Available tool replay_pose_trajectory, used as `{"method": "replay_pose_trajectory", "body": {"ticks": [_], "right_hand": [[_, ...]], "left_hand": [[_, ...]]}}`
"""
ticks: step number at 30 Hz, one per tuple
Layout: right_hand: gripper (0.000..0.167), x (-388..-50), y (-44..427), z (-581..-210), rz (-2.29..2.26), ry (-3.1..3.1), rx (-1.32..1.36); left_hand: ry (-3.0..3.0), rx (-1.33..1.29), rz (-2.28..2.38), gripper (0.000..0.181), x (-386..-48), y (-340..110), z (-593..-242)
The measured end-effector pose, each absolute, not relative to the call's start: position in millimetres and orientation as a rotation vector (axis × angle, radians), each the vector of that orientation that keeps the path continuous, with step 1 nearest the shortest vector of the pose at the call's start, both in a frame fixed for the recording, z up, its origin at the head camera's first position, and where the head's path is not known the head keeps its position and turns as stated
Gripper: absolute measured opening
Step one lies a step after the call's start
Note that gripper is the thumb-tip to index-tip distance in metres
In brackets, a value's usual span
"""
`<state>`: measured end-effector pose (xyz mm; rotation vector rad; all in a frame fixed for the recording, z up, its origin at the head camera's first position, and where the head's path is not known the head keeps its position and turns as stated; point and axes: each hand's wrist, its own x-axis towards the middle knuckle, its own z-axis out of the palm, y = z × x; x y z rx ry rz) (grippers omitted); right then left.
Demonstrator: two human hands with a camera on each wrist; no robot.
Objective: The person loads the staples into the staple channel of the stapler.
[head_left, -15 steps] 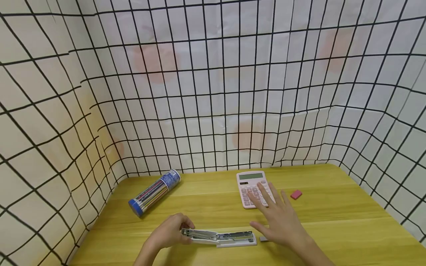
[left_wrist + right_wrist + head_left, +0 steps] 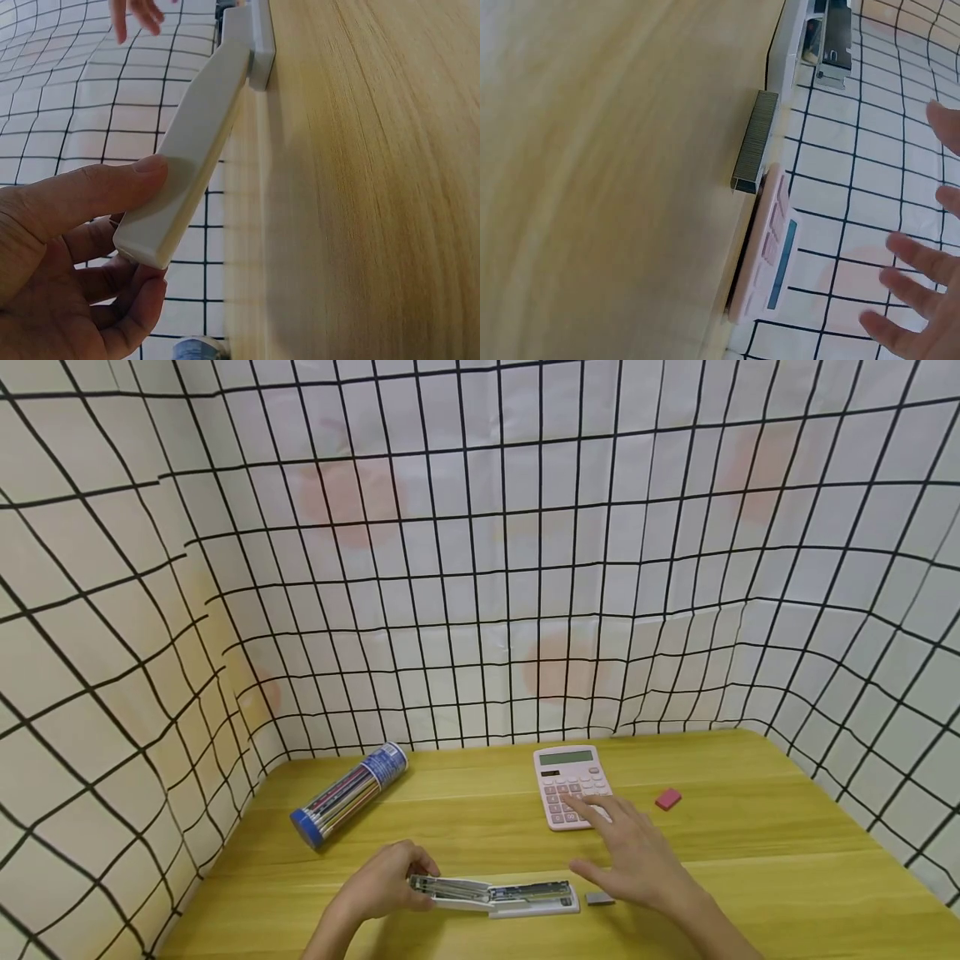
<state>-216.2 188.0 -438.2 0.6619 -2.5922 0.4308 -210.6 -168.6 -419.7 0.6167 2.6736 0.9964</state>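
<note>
A white stapler [image 2: 532, 906] lies spread wide on the wooden table, its metal insides facing up. My left hand [image 2: 386, 881] grips the end of its raised arm; in the left wrist view the thumb presses the white arm [image 2: 187, 142] and the fingers curl beneath it. My right hand [image 2: 637, 860] hovers with fingers spread, holding nothing, over the near right side of the pink calculator [image 2: 566, 758]. Just right of the stapler's base is a grey strip of staples [image 2: 599, 899], seen close in the right wrist view as a staple strip [image 2: 755, 142] on the table.
A clear tube of pencils [image 2: 348, 795] with a blue cap lies at the back left. To the right of the calculator sits a small red eraser [image 2: 668, 798]. White cloth walls with a black grid [image 2: 480, 568] enclose the table's back and sides.
My right hand has drawn back slightly toward me, its fingers less extended, and the staple strip now shows fully. The left hand and stapler have hardly moved.
</note>
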Motion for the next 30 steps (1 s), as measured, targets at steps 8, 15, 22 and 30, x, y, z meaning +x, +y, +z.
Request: {"method": "replay_pose_trajectory", "body": {"ticks": [8, 15, 22, 30], "right_hand": [[0.071, -218.3, 196.4, -438.9, 0.745, -2.766, 0.729], [0.067, -222.6, 202.2, -439.9, 0.919, -2.852, 0.845], [0.050, -228.1, 208.0, -442.2, 1.059, -2.940, 0.917], [0.038, -229.7, 211.9, -446.8, 1.262, -3.005, 0.996]], "left_hand": [[2.681, 0.632, 0.998, 0.027, -210.6, -169.1, -420.3], [2.682, 0.618, 0.992, 0.027, -211.3, -169.4, -420.9], [2.689, 0.613, 0.982, 0.027, -210.5, -168.6, -419.7], [2.691, 0.620, 0.973, 0.027, -210.0, -168.0, -419.1]]}}
